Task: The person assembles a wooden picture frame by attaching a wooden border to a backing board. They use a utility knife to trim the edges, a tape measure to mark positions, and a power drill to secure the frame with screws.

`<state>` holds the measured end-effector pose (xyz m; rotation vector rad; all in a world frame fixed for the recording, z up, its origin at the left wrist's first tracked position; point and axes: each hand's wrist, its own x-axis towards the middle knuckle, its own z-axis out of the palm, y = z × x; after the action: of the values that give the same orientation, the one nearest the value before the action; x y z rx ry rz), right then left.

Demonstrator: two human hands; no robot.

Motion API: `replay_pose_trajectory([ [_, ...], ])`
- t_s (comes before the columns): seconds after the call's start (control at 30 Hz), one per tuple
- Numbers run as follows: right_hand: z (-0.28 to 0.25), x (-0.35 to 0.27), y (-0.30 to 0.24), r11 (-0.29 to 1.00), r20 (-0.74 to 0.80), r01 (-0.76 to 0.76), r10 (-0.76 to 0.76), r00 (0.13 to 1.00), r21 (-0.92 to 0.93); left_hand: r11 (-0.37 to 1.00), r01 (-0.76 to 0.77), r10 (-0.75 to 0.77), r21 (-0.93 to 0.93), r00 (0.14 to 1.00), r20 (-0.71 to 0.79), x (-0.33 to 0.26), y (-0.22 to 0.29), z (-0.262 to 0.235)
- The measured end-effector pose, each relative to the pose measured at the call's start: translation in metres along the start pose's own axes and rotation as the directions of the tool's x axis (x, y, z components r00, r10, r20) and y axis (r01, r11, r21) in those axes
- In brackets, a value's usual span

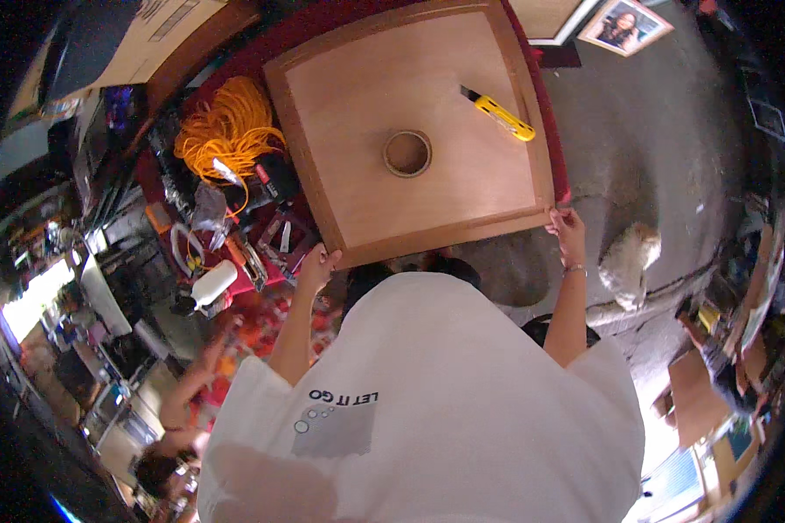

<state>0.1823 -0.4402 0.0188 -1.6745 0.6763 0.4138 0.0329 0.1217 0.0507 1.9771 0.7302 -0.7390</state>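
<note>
A flat wooden board (366, 78) lies before me, with brown tape (445, 237) running along its edges. At the near left corner, my left hand (321, 263) is closed, its thumb and fingers pinching the edge. My right hand (568, 228) pinches the near right corner the same way. Whether each pinch takes in the board alone or the tape's end too, I cannot tell. A roll of brown tape (426, 154) lies flat near the board's middle. To its right rests a yellow utility knife (504, 118) with its dark tip pointing up and left.
Left of the board are a coil of orange cord (227, 126), a white bottle (215, 283) and mixed tools on a red cloth. Another person (192, 392) in red sits at lower left. A white furry animal (628, 261) is on the floor at right, below a framed photo (624, 28).
</note>
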Motion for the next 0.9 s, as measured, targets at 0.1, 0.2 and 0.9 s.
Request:
replay_pose_trajectory([
  [0.1,0.0,0.002,0.005,0.999,0.031,-0.01,0.009,0.999,0.038,0.992,0.105,-0.099,-0.074,0.992,0.075,0.005,-0.007,-0.003],
  [0.2,0.003,0.005,0.012,0.998,0.021,0.039,-0.04,0.999,0.045,0.988,0.147,-0.147,-0.049,0.989,0.004,0.003,-0.011,0.001],
  [0.9,0.066,-0.048,0.035,0.966,-0.136,-0.229,0.245,0.96,0.121,0.861,-0.017,-0.161,-0.509,0.939,-0.305,-0.021,-0.04,0.054],
])
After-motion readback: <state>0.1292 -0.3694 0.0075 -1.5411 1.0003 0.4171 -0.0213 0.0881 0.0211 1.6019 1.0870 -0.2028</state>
